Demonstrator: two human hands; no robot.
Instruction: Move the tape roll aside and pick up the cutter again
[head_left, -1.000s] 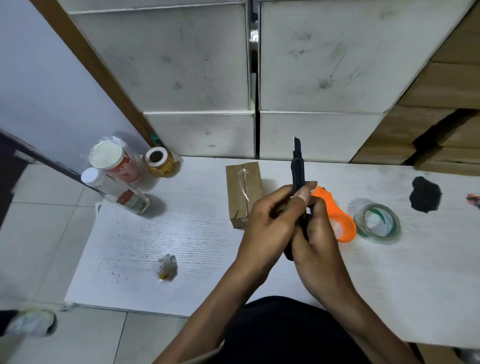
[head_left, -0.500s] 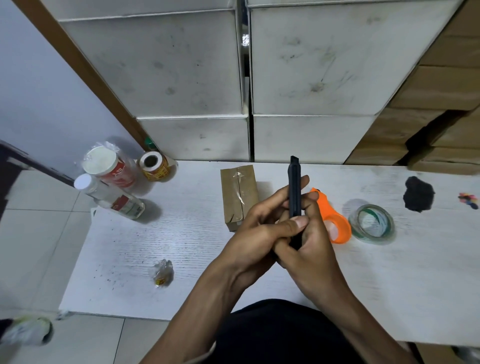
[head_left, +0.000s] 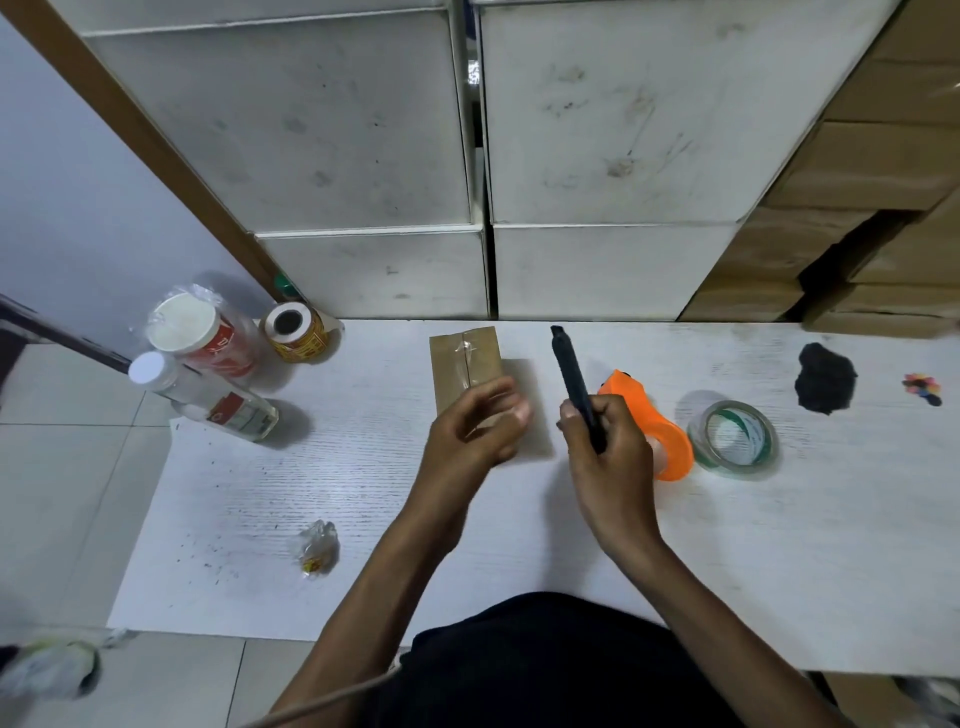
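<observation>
Head view shows the right hand gripping a black utility knife just right of the taped brown parcel, over which the left hand hovers loosely curled and empty, so a slip could nick those fingers.

a white worktop with a faint wood grain and dark specks runs across the scene. behind it stand stacked, scuffed white boxes, with brown cardboard cartons piled to the right. at left a pale wall meets a slanting brown wooden strip, perhaps a door frame. light grey floor tiles lie below.
</observation>
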